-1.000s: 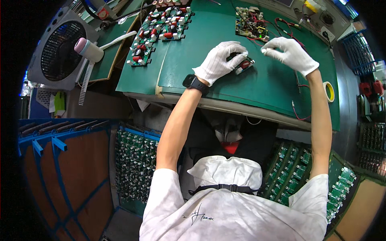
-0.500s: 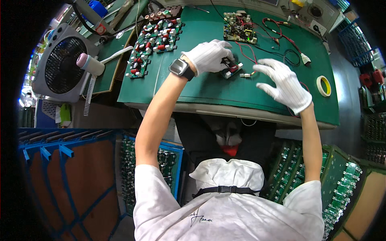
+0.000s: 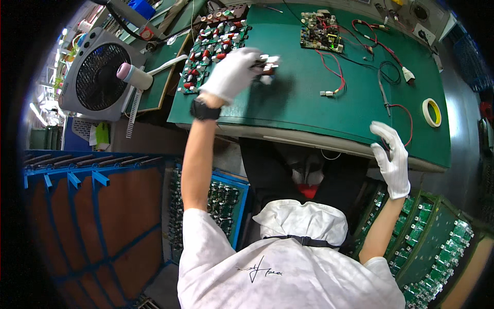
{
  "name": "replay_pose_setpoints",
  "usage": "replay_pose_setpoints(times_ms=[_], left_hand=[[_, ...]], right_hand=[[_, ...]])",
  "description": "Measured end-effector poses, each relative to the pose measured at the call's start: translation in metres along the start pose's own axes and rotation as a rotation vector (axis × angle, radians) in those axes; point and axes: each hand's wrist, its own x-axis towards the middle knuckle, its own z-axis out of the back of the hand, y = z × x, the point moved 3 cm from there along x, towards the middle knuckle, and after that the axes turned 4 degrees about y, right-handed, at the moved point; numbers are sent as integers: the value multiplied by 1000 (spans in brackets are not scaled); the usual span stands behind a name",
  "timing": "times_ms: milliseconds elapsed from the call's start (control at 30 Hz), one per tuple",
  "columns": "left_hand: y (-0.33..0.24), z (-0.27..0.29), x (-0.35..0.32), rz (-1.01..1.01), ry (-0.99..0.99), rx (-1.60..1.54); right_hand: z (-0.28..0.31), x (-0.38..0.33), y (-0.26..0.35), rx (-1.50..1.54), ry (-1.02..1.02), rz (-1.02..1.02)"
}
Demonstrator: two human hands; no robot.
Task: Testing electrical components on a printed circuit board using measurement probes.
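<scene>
Circuit board [image 3: 265, 64], small and blurred, sits pinched in the fingers of the left hand [image 3: 231, 72], held just above the green worktop [image 3: 309, 110]. Taking that worktop as the landmark, the rest goes from large to small.

At its left end stands a grey fan [image 3: 98, 77], turned toward the seat, probably to cool the person working. Below its right end, stacked green trays [image 3: 432, 247] carry rows of boards on edge, likely kept low and close so a hand can drop straight to them. Another crate of boards [image 3: 216, 206] sits below its left end, under the left arm.

On the worktop's far left corner lies a batch of boards [image 3: 213, 49] with red and white parts, just beside the left hand. At its far middle rests a larger board [image 3: 320, 31] with a lit green light, red wires [image 3: 334, 72] trailing from it toward the seat, so it looks powered as a test piece.

The right hand [image 3: 392, 159], gloved white, hangs at the worktop's near edge with fingers loosely spread, holding nothing. A roll of yellow tape [image 3: 431, 112] lies flat near the right end.
</scene>
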Motion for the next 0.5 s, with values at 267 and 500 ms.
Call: replay_pose_setpoints(times_ms=[267,500], left_hand=[[75,8,-65,260,74,165],[91,-7,-54,289,49,173]], right_hand=[[-22,-35,-13,-27,1,-4],[-17,-32,3,-43,-35,54]])
